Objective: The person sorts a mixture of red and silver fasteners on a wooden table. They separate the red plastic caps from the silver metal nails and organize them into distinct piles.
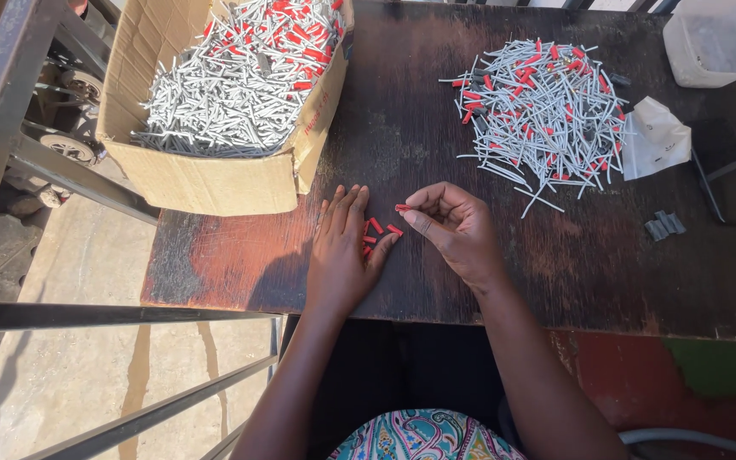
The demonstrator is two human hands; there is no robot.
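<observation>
Hands meet at the near edge of a dark wooden bench [504, 273]. Left hand [341, 251] lies flat, fingers spread and relaxed, with a few small red caps [376, 228] on the wood touching its fingertips. Right hand [457, 230], just beside it, pinches one red cap [402, 207] between thumb and fingertips. Farther back sit a cardboard box of grey pins [232, 94] and a loose pile of pins [543, 111].
</observation>
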